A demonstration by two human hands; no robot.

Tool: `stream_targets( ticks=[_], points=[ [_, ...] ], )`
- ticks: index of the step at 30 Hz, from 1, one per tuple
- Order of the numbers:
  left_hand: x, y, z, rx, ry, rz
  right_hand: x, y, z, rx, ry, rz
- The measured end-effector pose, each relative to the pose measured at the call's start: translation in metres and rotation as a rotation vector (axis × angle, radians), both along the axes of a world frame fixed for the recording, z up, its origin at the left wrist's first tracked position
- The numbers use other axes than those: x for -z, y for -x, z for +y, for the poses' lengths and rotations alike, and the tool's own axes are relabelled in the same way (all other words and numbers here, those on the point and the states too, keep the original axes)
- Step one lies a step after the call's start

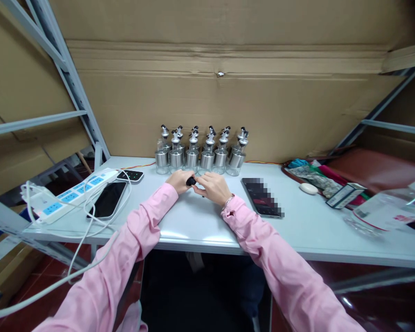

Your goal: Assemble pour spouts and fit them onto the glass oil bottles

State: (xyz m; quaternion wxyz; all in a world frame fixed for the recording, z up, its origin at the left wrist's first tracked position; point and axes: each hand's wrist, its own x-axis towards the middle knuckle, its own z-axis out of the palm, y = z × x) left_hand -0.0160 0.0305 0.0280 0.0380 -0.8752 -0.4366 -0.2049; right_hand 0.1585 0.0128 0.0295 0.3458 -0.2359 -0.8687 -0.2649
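My left hand [180,181] is closed around a small black round piece [191,181] that looks like the stopper end of a bottle pourer. The rest of that piece is hidden in the fingers. My right hand [213,186] meets it from the other side, its thumb and fingertips closed at the black piece. Just beyond the hands stand several glass bottles [207,161] with steel bands, in two rows. Most carry silver and black pourers [210,134]. The front-left bottle [161,160] shows a bare glass neck.
To the left lie a white power strip [76,193], a phone [109,199], a small black device [130,176] and loose white cables. A tablet [263,197] lies right of my hands. Farther right are a white oval object [308,188], a small box [346,195] and a clear plastic jug [383,210].
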Motion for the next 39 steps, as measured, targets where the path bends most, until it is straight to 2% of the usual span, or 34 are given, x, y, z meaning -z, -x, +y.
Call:
stream_targets(
  ticks=[6, 12, 19, 24, 32, 39],
  points=[
    [0.010, -0.011, -0.008, -0.093, -0.070, -0.069, 0.000, -0.001, -0.004, -0.044, 0.337, 0.210],
    [0.012, -0.014, -0.010, -0.122, -0.075, -0.070, 0.006, 0.007, -0.002, -0.066, 0.528, 0.327],
    [0.005, -0.011, -0.014, -0.182, -0.075, 0.066, 0.009, 0.010, -0.003, -0.141, 0.687, 0.425],
    [-0.001, -0.011, -0.014, -0.184, -0.064, 0.140, 0.009, 0.009, -0.002, -0.215, 0.664, 0.379],
    [-0.002, -0.009, -0.013, -0.198, -0.031, 0.084, 0.009, 0.008, -0.001, -0.273, 0.500, 0.314],
    [-0.004, -0.007, -0.013, -0.177, -0.001, 0.047, 0.004, 0.008, -0.004, -0.211, 0.330, 0.125]
  ],
)
